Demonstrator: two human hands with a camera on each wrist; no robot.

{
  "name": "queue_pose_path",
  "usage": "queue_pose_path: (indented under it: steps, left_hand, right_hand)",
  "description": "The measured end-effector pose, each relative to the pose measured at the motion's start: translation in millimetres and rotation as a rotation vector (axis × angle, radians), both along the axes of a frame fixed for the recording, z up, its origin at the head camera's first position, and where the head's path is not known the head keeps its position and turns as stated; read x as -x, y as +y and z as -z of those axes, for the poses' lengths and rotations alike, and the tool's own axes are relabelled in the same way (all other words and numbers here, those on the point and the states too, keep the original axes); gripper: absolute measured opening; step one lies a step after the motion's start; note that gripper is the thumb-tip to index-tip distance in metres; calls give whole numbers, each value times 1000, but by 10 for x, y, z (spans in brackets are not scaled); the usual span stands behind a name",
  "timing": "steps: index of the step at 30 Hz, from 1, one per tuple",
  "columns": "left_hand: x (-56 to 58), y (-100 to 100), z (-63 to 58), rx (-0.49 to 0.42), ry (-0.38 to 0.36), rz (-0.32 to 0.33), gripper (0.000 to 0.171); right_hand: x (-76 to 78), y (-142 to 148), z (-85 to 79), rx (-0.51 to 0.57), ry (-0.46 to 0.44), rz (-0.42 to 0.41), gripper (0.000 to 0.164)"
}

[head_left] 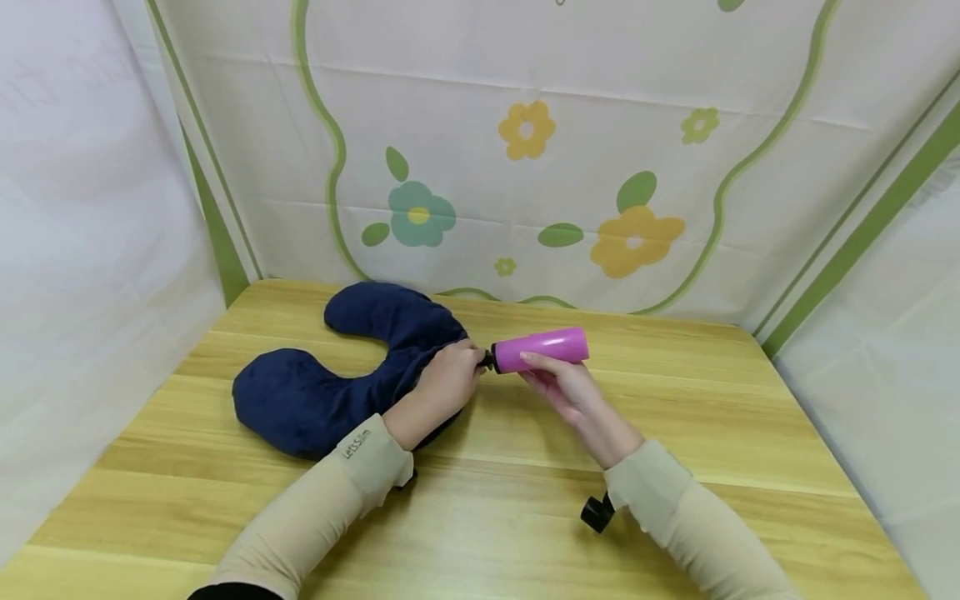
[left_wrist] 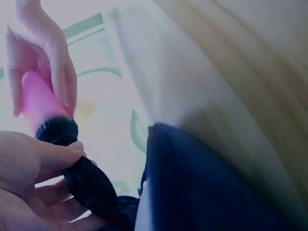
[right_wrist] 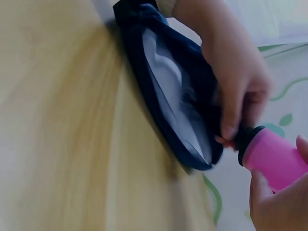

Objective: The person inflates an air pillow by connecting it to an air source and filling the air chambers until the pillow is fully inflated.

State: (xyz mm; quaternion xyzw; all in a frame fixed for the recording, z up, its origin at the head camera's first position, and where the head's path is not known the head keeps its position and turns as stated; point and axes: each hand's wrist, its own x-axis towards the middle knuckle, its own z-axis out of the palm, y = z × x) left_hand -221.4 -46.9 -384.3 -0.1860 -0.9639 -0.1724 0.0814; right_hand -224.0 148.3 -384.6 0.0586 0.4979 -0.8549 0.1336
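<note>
A pink hand pump [head_left: 551, 347] lies almost level above the table, its black end [left_wrist: 57, 129] turned toward a navy neck pillow [head_left: 300, 400]. My right hand [head_left: 573, 396] grips the pump's pink barrel, thumb on the near side. With thumb and fingers my left hand [head_left: 450, 375] pinches the black tube-like piece [left_wrist: 91, 180] at the pump's black end, close against the pillow's outer curve. In the right wrist view, the pillow's cover gapes open and shows a pale grey lining [right_wrist: 168, 82]. Where the black piece meets the pillow is hidden by my left fingers.
The wooden table [head_left: 510, 517] carries everything. Behind it hangs a white cloth [head_left: 465, 150] printed with flowers, and pale cloth walls stand on both sides. A black block-shaped piece [head_left: 597, 513] shows beside my right wrist.
</note>
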Motion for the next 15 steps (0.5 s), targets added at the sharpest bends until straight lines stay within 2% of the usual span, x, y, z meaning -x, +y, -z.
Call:
queue_pose_path:
  steps: [6, 10, 15]
  left_hand:
    - [26, -49, 19, -24, -50, 3, 12]
    - [29, -31, 21, -12, -61, 3, 17]
    - [10, 37, 44, 13, -32, 17, 16]
  right_hand:
    - [13, 322, -106, 29, 24, 15, 28]
    - [16, 522, -144, 42, 38, 45, 28]
    - [-1, 466, -66, 36, 15, 28, 29]
